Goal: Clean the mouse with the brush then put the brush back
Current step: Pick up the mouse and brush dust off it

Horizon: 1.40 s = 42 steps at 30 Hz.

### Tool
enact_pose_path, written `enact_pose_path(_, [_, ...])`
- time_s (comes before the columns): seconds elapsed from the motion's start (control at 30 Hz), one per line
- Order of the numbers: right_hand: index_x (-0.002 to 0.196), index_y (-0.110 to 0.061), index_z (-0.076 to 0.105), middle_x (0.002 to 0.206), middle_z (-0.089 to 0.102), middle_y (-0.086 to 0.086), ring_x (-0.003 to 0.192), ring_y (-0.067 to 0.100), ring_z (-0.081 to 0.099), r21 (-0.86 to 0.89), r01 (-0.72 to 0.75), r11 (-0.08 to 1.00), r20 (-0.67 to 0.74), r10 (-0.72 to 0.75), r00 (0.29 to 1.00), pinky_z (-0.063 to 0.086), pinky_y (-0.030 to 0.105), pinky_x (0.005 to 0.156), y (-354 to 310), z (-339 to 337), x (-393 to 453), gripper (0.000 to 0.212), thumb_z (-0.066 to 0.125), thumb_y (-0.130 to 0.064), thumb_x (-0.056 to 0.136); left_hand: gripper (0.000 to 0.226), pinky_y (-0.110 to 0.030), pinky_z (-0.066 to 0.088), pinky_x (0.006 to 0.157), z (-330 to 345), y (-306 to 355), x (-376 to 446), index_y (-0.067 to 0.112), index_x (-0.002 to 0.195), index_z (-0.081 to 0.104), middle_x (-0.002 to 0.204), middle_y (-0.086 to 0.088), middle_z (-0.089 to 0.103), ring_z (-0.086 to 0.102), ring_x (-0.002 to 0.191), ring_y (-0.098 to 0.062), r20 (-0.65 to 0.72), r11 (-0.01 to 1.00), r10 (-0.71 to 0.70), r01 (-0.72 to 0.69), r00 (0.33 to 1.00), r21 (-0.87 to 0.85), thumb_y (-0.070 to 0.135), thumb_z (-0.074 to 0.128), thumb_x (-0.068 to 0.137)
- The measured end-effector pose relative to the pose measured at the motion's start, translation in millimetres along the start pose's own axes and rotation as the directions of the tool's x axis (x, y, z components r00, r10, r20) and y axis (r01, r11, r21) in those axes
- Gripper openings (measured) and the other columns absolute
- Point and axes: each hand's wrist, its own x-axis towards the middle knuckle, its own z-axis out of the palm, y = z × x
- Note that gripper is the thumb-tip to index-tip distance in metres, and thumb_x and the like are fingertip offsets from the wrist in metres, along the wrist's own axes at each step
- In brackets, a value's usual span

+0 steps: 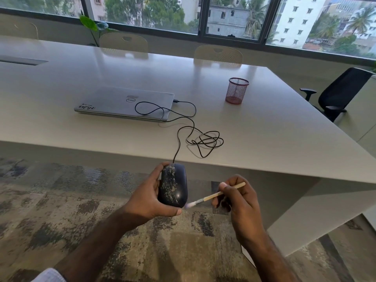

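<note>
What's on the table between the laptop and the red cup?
In the head view, only the mouse's black cable loops there, plugged into the laptop. The rest of the table up to the red mesh cup is bare.

Mouse and brush, held off the near edge of the table.
Mouse (173, 185): black, corded, top speckled with pale dust, gripped in left hand (149, 197), nose pointing away. Brush (215, 195): thin, pale wooden handle, pinched in right hand (237, 198), whitish bristles at the mouse's rear right edge.
</note>
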Motion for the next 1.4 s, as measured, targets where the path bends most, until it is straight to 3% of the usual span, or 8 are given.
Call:
enact_pose_path(0.17, [0.087, -0.003, 0.056, 0.075, 0.073, 0.021, 0.065, 0.044, 0.060, 0.042, 0.051, 0.998, -0.036, -0.050, 0.998, 0.045, 0.035, 0.060, -7.2, 5.7, 2.3, 0.020, 0.052, -0.022, 0.095, 0.116, -0.028, 0.062, 0.080, 0.8, 0.7, -0.4, 0.044, 0.141, 0.043, 0.117, 0.014, 0.072, 0.072, 0.111, -0.014, 0.005, 1.000, -0.019, 0.019, 1.000, -0.023, 0.001, 0.096, 0.047])
enact_pose_path(0.33, [0.080, -0.006, 0.057, 0.068, 0.065, 0.027, 0.056, 0.015, 0.059, -0.018, 0.040, 0.999, 0.032, -0.039, 0.999, 0.045, 0.020, 0.056, -4.5, 4.7, 3.0, 0.019, 0.052, -0.004, 0.098, 0.116, -0.030, 0.062, 0.082, 3.0, -0.3, -0.7, 0.041, 0.142, 0.042, 0.120, 0.007, 0.072, 0.072, 0.112, -0.018, 0.011, 0.999, -0.014, 0.014, 1.000, -0.032, -0.003, 0.095, 0.049])
enact_pose_path(0.57, [0.086, -0.004, 0.058, 0.074, 0.072, 0.022, 0.062, 0.036, 0.058, 0.029, 0.081, 0.996, 0.001, -0.082, 0.997, 0.045, 0.025, 0.056, -8.5, 8.9, 5.6, 0.020, 0.055, -0.023, 0.092, 0.113, -0.026, 0.062, 0.077, 2.1, -1.5, 0.1, 0.053, 0.134, 0.045, 0.117, 0.012, 0.072, 0.072, 0.109, -0.014, 0.014, 1.000, -0.015, 0.016, 1.000, -0.019, -0.011, 0.093, 0.054])
enact_pose_path(0.7, [0.082, -0.002, 0.058, 0.070, 0.068, 0.023, 0.059, 0.016, 0.061, -0.051, 0.087, 0.995, 0.043, -0.085, 0.995, 0.048, 0.018, 0.058, -4.1, 8.9, 6.3, 0.017, 0.056, -0.008, 0.097, 0.111, -0.026, 0.062, 0.077, 3.4, -2.3, 0.9, 0.061, 0.127, 0.048, 0.118, 0.014, 0.072, 0.072, 0.110, -0.012, 0.010, 1.000, -0.006, 0.006, 1.000, -0.010, -0.007, 0.093, 0.052])
enact_pose_path(0.83, [0.078, -0.013, 0.058, 0.068, 0.063, 0.012, 0.060, 0.017, 0.063, -0.220, 0.174, 0.960, 0.006, -0.178, 0.984, 0.053, 0.025, 0.059, -6.4, 5.1, 4.1, 0.018, 0.054, -0.014, 0.096, 0.111, -0.028, 0.063, 0.076, 2.2, -4.2, 1.3, 0.056, 0.131, 0.046, 0.114, 0.014, 0.072, 0.073, 0.108, -0.014, 0.001, 1.000, -0.003, 0.003, 1.000, 0.018, 0.000, 0.095, 0.048])
enact_pose_path(1.07, [0.097, -0.012, 0.059, 0.079, 0.063, 0.009, 0.071, 0.019, 0.066, -0.120, 0.209, 0.971, 0.072, -0.202, 0.977, 0.054, 0.030, 0.064, -10.8, 20.9, -1.2, 0.006, 0.054, -0.011, 0.094, 0.109, -0.031, 0.063, 0.077, 2.7, -6.0, 6.1, 0.056, 0.131, 0.047, 0.115, 0.012, 0.073, 0.073, 0.107, -0.014, 0.008, 1.000, 0.011, -0.011, 1.000, 0.016, 0.002, 0.096, 0.050])
enact_pose_path(1.17, [0.091, -0.023, 0.058, 0.078, 0.060, 0.010, 0.067, 0.022, 0.062, -0.221, 0.248, 0.943, 0.135, -0.222, 0.966, 0.053, 0.028, 0.061, -11.6, 21.1, -4.2, 0.004, 0.055, -0.023, 0.092, 0.110, -0.027, 0.062, 0.078, 1.6, -8.9, 6.8, 0.060, 0.130, 0.046, 0.116, 0.015, 0.073, 0.073, 0.108, -0.011, 0.003, 0.999, 0.016, -0.016, 1.000, 0.028, 0.006, 0.097, 0.049])
enact_pose_path(1.4, [0.089, -0.030, 0.058, 0.075, 0.058, 0.009, 0.062, 0.030, 0.055, -0.271, 0.340, 0.901, 0.120, -0.319, 0.940, 0.047, 0.052, 0.057, -16.3, 21.2, -5.6, 0.005, 0.054, -0.028, 0.092, 0.110, -0.029, 0.062, 0.079, 0.9, -16.1, 10.7, 0.054, 0.133, 0.047, 0.120, 0.012, 0.072, 0.073, 0.109, -0.014, 0.014, 1.000, 0.023, -0.024, 1.000, 0.020, 0.007, 0.100, 0.048])
